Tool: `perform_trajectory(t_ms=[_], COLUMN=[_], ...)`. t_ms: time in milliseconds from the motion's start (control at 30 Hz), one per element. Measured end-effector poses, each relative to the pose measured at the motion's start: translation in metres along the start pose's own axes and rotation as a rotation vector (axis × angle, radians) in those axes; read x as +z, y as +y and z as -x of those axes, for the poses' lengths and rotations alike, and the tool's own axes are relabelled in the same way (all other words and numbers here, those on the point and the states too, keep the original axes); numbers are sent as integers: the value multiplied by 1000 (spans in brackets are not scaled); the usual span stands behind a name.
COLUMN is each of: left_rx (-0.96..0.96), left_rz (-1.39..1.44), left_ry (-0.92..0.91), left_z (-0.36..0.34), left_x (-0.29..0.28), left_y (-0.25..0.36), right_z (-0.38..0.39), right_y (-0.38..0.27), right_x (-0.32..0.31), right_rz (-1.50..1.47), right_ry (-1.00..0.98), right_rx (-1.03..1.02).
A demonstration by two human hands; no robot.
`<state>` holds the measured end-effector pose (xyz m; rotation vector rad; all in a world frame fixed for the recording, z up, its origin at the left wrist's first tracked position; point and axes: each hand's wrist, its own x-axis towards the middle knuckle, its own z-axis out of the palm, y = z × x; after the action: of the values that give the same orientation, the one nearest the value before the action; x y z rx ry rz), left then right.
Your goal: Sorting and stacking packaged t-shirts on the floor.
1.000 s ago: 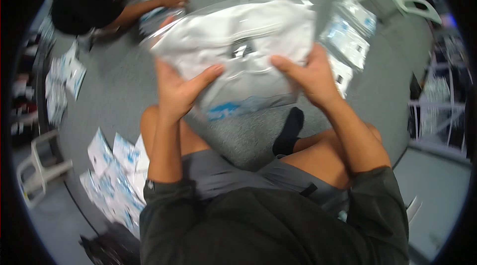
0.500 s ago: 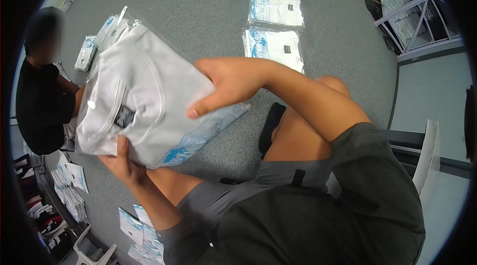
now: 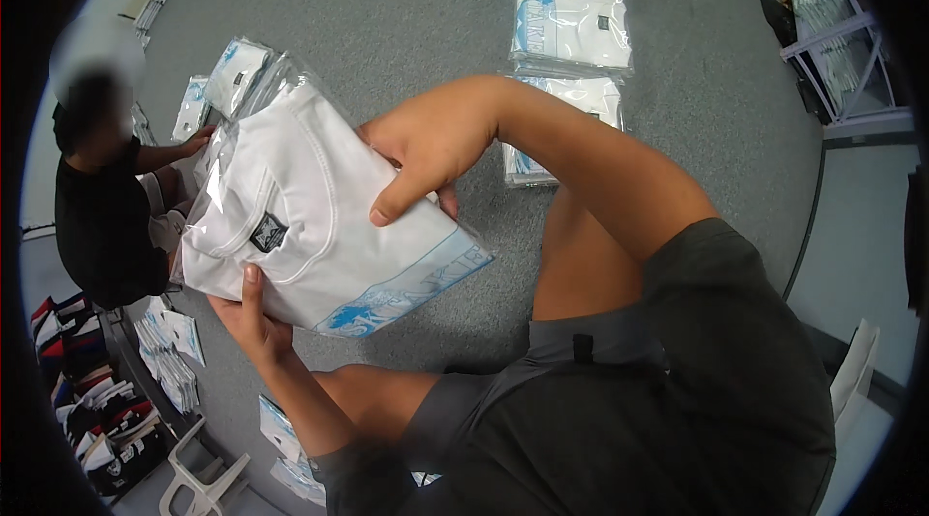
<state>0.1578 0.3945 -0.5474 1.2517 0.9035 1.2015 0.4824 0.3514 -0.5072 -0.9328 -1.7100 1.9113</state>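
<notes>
A folded white t-shirt [image 3: 290, 177] in a clear bag lies tilted across both my hands, left of the view's centre, with a dark neck label and a blue printed band along its lower right edge. My left hand [image 3: 254, 323] grips its lower left corner, thumb on top. My right hand [image 3: 426, 144] holds its upper right side, thumb pressed on the front and fingers mostly hidden underneath. Extra clear plastic shows along the package's upper left edge. My legs [image 3: 590, 265] are bent beneath my arms.
Stacks of bagged white shirts [image 3: 571, 23] lie ahead on grey carpet [image 3: 406, 13], with more piles [image 3: 169, 361] at left. A co-worker [image 3: 106, 197] in black sits left, near other packages [image 3: 237, 76]. A plastic chair [image 3: 198, 482], dark garments [image 3: 102, 419] and a metal rack [image 3: 837, 52] stand around.
Since a second ago the view has turned and the package has gone from level ahead of me to tilted at my left, still in both hands. Over the last half second it shifted slightly right.
</notes>
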Motion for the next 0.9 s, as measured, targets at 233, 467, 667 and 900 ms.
perform_trajectory(t_ms=[233, 467, 667, 900], left_rx=[-106, -275, -394, -337], left_rz=[-41, 113, -43, -147], left_ry=[140, -15, -165, -498], left_z=[-34, -72, -98, -123], left_x=[65, 125, 183, 234], left_y=[-29, -63, -136, -167], right_z=[19, 45, 92, 114], right_y=[59, 126, 211, 242], right_x=[-61, -110, -107, -80], right_rz=[-125, -688, -860, -723], right_ry=[338, 199, 421, 918], right_rx=[-71, -126, -275, -209])
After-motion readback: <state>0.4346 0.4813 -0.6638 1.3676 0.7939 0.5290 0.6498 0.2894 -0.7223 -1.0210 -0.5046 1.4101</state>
